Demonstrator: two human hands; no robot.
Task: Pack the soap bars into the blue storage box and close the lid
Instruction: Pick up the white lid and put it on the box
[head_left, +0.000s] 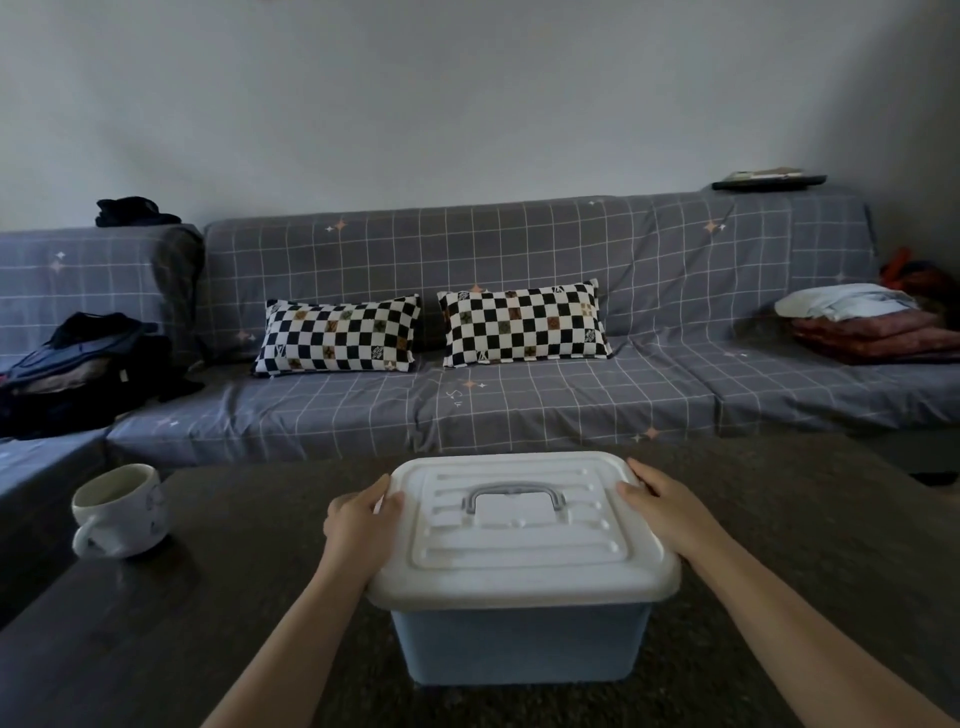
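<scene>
The blue storage box stands on the dark table in front of me. Its white lid lies flat on top, with a grey handle folded at its centre. My left hand grips the lid's far left edge, thumb on top and fingers curled over the rim. My right hand lies on the lid's far right edge with its fingers extended along the rim. No soap bars are visible; the lid hides the inside of the box.
A white mug stands on the table to the left. Beyond the table is a grey grid-patterned sofa with two checkered pillows, a dark bag at the left and folded cloth at the right.
</scene>
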